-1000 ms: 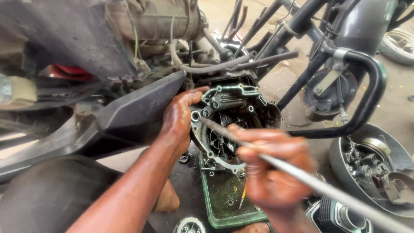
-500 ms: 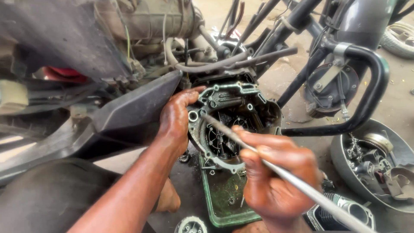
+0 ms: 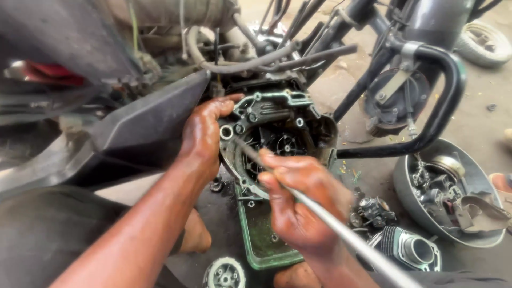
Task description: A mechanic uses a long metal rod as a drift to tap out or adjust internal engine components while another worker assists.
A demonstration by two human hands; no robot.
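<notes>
Little has shifted since the earlier frames: the right hand [image 3: 301, 205] has slid slightly lower and nearer along the rod, while the left hand [image 3: 205, 133] stays pressed on the casing's rim.

Right grip: fingers clamped together around a long thin metal rod [image 3: 341, 229], whose far tip reaches into the open engine case [image 3: 277, 136] just ahead of the knuckles. Left grip: fingers curled and closed over the upper left edge of that case, thumb near a round bore, steadying it.

Judging by this, the step in hand is probing or prying something inside the open crankcase with the rod; the tip itself is hard to make out against the dark gears. The next move seems to call for a steady, well-aimed push or lever with the right hand while the left braces the case.

Below the right grip lies a green oily tray [image 3: 264, 234]. Further right sit a finned cylinder [image 3: 408, 248] and a round metal bowl of parts [image 3: 405, 186]. Beyond the case rises the motorcycle's black crash bar [image 3: 448, 101].
</notes>
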